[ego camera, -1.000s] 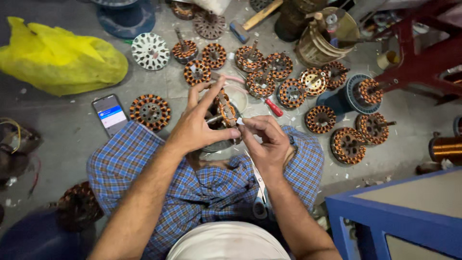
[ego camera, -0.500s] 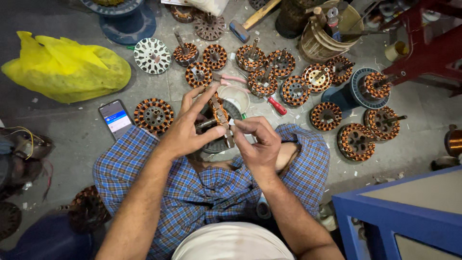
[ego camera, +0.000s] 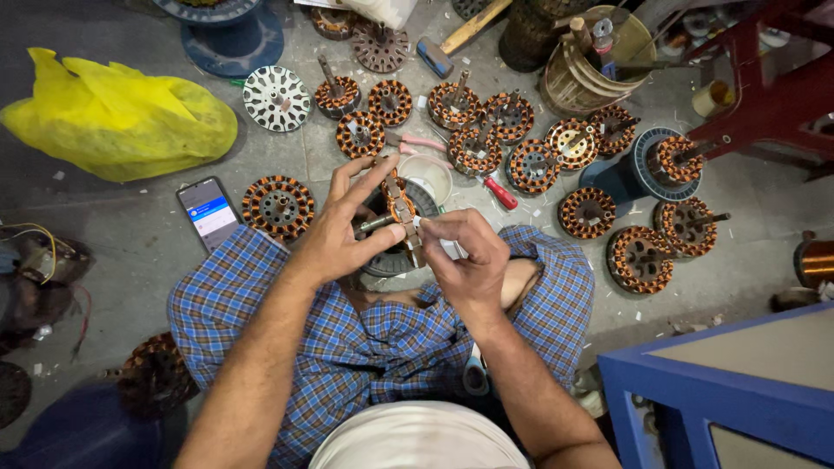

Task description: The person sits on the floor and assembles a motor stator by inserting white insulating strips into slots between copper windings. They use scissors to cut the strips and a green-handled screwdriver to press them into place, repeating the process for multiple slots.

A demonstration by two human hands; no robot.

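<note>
**Stator turned edge-on between our hands, many wound ones already on the floor**

Since the earlier frame, our hands had drawn slightly closer to our body and the stator between them had tilted more edge-on to the camera; the view itself had shifted a little as well.

Our left hand (ego camera: pixel 343 234) was spread, fingers fanned upward, with thumb and forefinger gripping the copper-wound stator (ego camera: pixel 401 211) and its short shaft just above our knees. Our right hand (ego camera: pixel 465 256) was pressed together, its fingertips pinching at the stator's lower rim; whether a strip of insulation or a wire end lay in that pinch, we could not tell.

As for progress, we judged this piece unfinished, since it was in hand and being worked at the rim. Around us on the floor (ego camera: pixel 130 252) lay many wound stators (ego camera: pixel 278 206), apparently done, beside a bare white rotor plate (ego camera: pixel 276 97), a red-handled screwdriver (ego camera: pixel 499 191), a phone (ego camera: pixel 208 213) and a yellow bag (ego camera: pixel 113 117). How many pieces remained we could not say.
</note>
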